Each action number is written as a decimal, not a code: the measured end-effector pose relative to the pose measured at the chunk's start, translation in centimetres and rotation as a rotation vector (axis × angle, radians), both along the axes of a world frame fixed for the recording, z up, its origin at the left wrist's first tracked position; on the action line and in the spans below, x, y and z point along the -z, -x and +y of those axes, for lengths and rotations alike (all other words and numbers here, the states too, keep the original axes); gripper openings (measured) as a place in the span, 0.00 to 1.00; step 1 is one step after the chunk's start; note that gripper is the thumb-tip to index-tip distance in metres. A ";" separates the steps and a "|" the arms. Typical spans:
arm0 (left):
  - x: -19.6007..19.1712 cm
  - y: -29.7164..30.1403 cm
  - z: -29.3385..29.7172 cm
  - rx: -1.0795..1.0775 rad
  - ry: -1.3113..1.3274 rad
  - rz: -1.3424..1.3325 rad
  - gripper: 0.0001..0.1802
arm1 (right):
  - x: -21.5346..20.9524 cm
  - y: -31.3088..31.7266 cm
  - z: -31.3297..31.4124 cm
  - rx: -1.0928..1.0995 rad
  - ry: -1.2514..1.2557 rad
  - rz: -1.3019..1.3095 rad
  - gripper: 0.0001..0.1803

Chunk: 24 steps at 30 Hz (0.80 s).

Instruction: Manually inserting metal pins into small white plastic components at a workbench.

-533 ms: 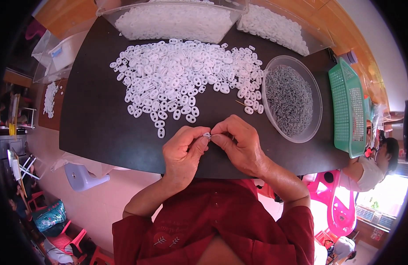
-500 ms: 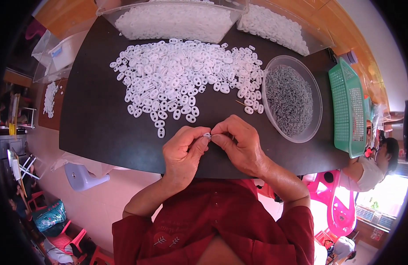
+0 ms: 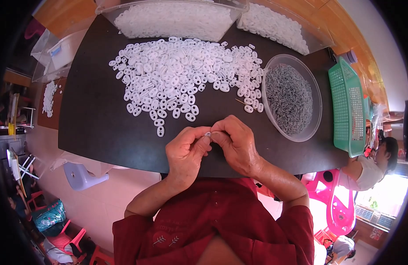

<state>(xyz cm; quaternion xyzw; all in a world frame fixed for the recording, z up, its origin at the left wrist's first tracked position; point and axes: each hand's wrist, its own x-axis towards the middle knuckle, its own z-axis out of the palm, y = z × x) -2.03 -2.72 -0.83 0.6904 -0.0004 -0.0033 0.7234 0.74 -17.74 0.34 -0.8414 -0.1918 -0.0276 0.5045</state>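
Both hands, the left hand (image 3: pixel 185 152) and right hand (image 3: pixel 237 143), pinch one small white plastic ring (image 3: pixel 208 134) over the dark surface (image 3: pixel 102 128), while the big heap of white rings (image 3: pixel 182 75) and the clear bowl of tiny grey metal bits (image 3: pixel 288 98) look mostly full, so lots seems left.

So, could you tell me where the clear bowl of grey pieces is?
The clear bowl sits right of centre on the black table, between the white ring pile and green basket.

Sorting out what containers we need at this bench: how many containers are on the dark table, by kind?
Clear plastic bins of white pieces: 2 (left bin, right bin)
Clear round bowl of grey pieces: 1
Green mesh basket: 1
Total: 4
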 end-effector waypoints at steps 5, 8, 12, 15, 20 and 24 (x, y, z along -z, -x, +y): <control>-0.3 -0.3 0.8 -0.021 0.275 0.194 0.10 | -1.1 -0.1 -0.6 0.020 -0.104 0.262 0.09; -0.8 -0.4 2.1 -0.041 0.304 0.210 0.10 | -1.2 -1.1 -1.4 0.075 -0.107 0.232 0.11; -0.7 0.0 4.1 -0.112 0.291 0.162 0.10 | -1.1 -3.0 -0.6 -0.043 0.196 -0.209 0.12; -1.3 0.2 4.7 -0.171 0.320 0.155 0.10 | -0.3 -3.6 0.6 -0.035 0.289 -0.320 0.12; -0.9 0.2 4.8 -0.166 0.382 0.152 0.10 | -0.4 -4.5 1.4 -0.003 0.398 -0.435 0.11; -0.9 0.1 4.8 -0.165 0.408 0.130 0.10 | -0.3 -4.5 2.8 -0.072 0.413 -0.470 0.11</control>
